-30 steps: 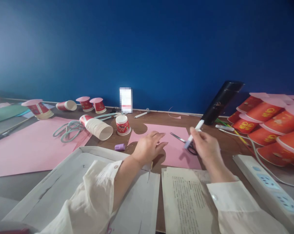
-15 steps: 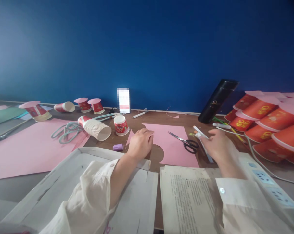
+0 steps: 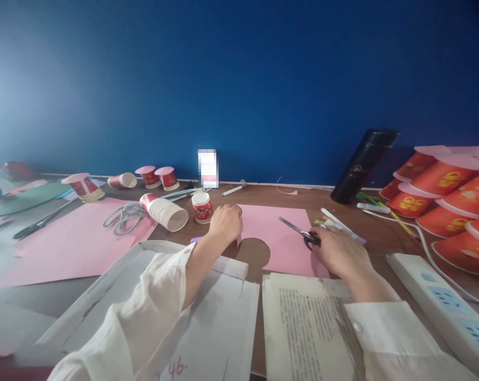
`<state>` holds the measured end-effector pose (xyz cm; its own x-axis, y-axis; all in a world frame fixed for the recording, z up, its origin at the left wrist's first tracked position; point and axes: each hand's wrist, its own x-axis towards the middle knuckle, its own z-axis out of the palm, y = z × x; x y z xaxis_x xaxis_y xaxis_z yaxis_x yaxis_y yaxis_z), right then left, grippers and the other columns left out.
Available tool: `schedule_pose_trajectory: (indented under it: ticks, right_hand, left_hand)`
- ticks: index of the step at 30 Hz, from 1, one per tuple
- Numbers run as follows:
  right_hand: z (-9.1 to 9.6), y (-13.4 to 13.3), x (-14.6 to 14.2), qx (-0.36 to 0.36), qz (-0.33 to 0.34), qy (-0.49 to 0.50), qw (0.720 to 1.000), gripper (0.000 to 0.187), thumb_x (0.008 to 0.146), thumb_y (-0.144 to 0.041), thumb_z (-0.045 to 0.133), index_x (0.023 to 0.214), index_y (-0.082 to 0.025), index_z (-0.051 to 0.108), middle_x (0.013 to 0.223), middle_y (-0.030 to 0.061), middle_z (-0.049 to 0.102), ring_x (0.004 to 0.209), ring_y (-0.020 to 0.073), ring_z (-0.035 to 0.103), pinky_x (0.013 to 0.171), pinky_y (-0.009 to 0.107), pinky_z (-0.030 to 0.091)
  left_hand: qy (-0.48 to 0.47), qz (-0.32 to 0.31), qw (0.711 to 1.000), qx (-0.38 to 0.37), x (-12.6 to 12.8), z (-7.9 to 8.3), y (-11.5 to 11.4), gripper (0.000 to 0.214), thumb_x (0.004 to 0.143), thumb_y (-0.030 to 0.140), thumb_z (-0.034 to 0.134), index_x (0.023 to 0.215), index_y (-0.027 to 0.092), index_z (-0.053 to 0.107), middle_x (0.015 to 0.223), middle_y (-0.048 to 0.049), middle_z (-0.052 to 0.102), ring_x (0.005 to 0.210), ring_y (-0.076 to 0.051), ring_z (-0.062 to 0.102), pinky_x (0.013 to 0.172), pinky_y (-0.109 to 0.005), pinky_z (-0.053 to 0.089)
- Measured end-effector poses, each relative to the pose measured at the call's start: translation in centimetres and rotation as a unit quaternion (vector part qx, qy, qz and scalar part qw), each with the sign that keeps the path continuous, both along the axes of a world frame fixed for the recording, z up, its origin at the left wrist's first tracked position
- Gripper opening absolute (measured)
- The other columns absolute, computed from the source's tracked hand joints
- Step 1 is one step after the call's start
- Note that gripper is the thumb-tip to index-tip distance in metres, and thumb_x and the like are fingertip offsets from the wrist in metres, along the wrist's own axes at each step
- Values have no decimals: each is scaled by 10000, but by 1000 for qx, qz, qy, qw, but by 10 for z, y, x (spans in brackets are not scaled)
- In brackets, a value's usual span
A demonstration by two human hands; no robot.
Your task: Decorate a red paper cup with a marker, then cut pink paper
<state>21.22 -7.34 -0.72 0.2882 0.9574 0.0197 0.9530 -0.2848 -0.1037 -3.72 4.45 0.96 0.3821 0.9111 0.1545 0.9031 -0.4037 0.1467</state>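
A pink sheet of paper [image 3: 287, 248] with a round cut-out on its left side lies flat in front of me. My left hand [image 3: 226, 222] has its fingers curled closed on the sheet's left edge; the fingertips are partly hidden. On the sheet's right part lie black-handled scissors [image 3: 297, 226], blades together and pointing up-left. My right hand [image 3: 340, 253] closes on their handles, hiding part of them. Just left of my left hand stands a red paper cup [image 3: 202, 207]. Beyond my right hand lies a white pen-like stick [image 3: 338, 222].
Stacked paper cups [image 3: 168, 212], a grey cord [image 3: 124, 218] and a larger pink sheet [image 3: 76, 243] lie left. Red cups with pink discs [image 3: 441, 180] are piled right, near a black flask [image 3: 364, 166] and a power strip [image 3: 441, 301]. Printed pages [image 3: 303, 328] lie in front.
My right hand has moved left and down from the white stick onto the scissors' handles. My left hand stays at the pink sheet's edge. The view has shifted slightly left.
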Motion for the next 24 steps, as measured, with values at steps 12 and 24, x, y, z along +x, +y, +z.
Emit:
schedule_pose_trajectory:
  ticks: [12,24]
  right_hand:
    - [11,2,-11,90,-98,95,987,369,862,-385,488,1189,-310,641,1190,101,671,997,315,666,684,389,458]
    - [11,3,-19,206,-102,165,959,368,835,-373,520,1192,-342,602,1116,39,647,1022,271,637,756,378,447]
  left_hand:
    - [138,-87,965,-205,56,42,64,640,635,449,820,1188,151,695,1356,-200,601,1149,-352,614,905,-371,504]
    - [133,-103,956,-241,51,44,74,807,607,554,815,1281,157,616,1449,-192,519,1229,-373,537,941,-394,470]
